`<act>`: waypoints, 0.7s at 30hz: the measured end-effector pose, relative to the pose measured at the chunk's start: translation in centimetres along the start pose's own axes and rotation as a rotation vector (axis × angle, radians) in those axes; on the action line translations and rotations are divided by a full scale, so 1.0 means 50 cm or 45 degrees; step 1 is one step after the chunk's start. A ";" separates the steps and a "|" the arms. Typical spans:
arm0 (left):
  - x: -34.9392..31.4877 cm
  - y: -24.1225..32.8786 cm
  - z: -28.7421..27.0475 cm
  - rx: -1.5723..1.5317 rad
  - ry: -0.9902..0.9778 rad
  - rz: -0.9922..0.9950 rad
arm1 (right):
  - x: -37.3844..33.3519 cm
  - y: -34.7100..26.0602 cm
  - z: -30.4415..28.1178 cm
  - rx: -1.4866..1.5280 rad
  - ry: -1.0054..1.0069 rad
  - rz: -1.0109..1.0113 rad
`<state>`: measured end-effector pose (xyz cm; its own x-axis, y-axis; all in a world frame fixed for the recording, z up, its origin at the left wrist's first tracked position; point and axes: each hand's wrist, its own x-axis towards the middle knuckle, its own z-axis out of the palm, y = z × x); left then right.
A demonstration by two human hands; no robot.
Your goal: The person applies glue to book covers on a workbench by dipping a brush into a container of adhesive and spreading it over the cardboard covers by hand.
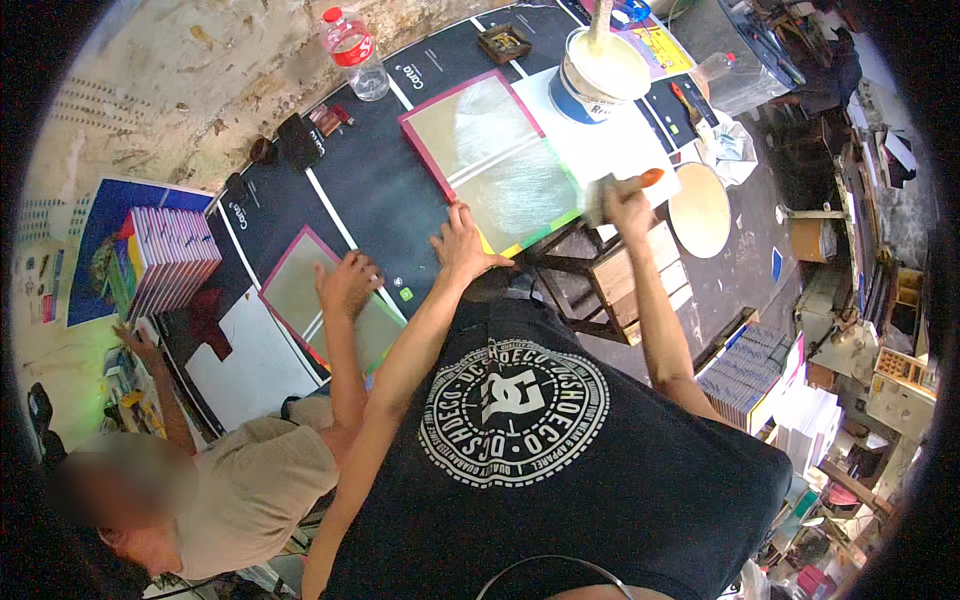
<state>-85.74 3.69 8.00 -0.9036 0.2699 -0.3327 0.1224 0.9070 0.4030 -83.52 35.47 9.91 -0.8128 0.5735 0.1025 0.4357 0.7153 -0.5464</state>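
Observation:
In front of me on the dark table lies an open book cover (488, 140), two grey boards edged in maroon, yellow and green. Part of its surface has a wet, whitish sheen. My left hand (465, 247) rests on its near left corner, fingers spread. By the cover's right edge, my right hand (630, 208) grips a brush (598, 198) with an orange handle end; motion blurs its bristles. White paper (575, 150) lies beside the cover. On that paper, a blue and white bucket (590, 95) holds whitish stuff and an upright stick.
At left, a co-worker's hand (350, 283) is over a similar cover (300, 270). A stack of books (175, 250) stands beyond. A plastic bottle (358, 60) and a small box (503, 42) sit along the wall. A wooden stool (640, 280) is below the table edge.

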 end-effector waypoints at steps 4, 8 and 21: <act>0.013 -0.004 0.013 0.007 0.032 0.025 | -0.026 -0.080 -0.041 0.297 0.070 -0.049; 0.006 0.010 -0.002 0.060 0.017 0.022 | -0.128 -0.209 0.050 0.460 -0.295 -0.408; 0.008 0.040 -0.020 0.091 -0.002 -0.026 | 0.104 -0.135 0.013 0.210 -0.598 -0.620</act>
<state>-86.28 5.30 9.54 -0.9056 0.2513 -0.3418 0.1330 0.9332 0.3339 -90.94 33.35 13.60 -0.9982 -0.0577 0.0178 -0.0554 0.7561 -0.6521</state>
